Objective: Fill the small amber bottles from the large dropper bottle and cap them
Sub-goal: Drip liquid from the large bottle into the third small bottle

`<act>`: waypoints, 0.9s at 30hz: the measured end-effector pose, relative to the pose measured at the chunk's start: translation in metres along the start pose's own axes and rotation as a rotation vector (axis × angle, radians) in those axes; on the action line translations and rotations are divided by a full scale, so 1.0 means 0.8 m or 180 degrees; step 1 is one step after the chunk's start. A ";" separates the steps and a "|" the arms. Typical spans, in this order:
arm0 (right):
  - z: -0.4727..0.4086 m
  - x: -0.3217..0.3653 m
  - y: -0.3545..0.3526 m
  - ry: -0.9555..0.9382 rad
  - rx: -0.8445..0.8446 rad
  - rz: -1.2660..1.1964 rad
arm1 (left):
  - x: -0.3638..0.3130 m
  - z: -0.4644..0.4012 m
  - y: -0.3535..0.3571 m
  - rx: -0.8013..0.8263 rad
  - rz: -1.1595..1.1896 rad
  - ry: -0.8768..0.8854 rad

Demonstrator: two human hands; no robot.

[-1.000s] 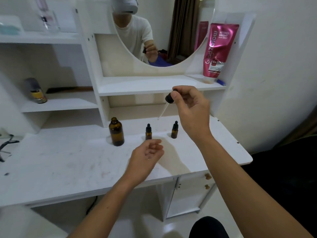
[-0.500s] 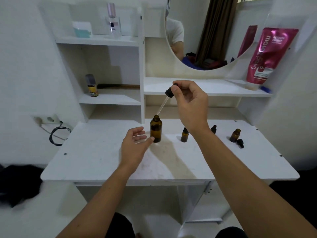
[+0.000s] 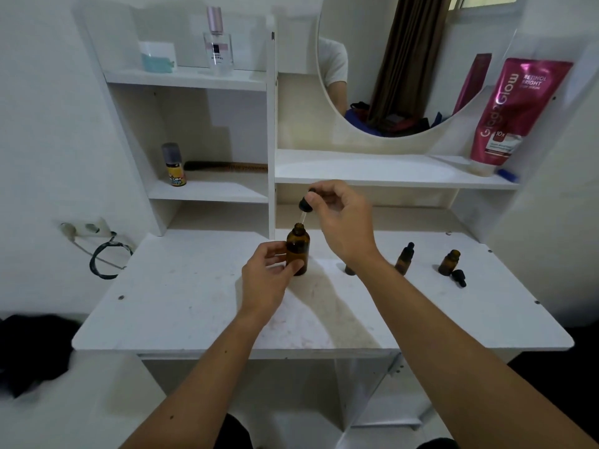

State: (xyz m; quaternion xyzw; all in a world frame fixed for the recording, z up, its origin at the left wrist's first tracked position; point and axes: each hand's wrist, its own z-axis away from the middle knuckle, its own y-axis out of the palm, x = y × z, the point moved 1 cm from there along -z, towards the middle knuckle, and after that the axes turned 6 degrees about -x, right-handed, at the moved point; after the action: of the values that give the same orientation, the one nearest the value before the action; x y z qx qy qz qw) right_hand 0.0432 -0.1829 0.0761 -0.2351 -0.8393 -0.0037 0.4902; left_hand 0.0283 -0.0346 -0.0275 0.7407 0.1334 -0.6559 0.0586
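The right fingers pinch the black bulb of the dropper, whose glass tube slants down so that its tip sits in the open mouth of the large bottle. The right hand hangs above and just right of that bottle. The left fingers curl round the bottle's lower body, thumb at the front, gripping it where it stands upright on the table; the left hand lies just below and left of it.

Right of the right wrist stands a small capped bottle. Another small bottle shows only its base beside the wrist; whether it is capped cannot be told. Further right an uncapped bottle stands with a loose black cap lying just beside it.

Above the fingers runs a shelf bearing a pink tube, under a round mirror. Up and left, a spray can and a comb share a shelf, with a perfume bottle higher still.
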 end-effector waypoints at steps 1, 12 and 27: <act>0.002 -0.005 0.003 0.0039 0.0060 0.0047 | 0.001 0.000 0.000 -0.0001 -0.0009 0.0015; 0.020 -0.029 0.013 0.0113 0.0265 0.0315 | 0.004 -0.001 -0.001 0.0016 -0.0216 0.0172; 0.033 -0.016 -0.027 0.0011 -0.0029 0.0018 | 0.002 0.015 0.003 -0.0184 -0.0460 0.0156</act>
State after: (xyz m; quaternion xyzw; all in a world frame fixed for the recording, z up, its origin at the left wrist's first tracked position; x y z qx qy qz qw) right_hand 0.0178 -0.2010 0.0565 -0.2397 -0.8378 -0.0066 0.4905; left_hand 0.0174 -0.0399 -0.0311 0.7429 0.2068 -0.6360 0.0293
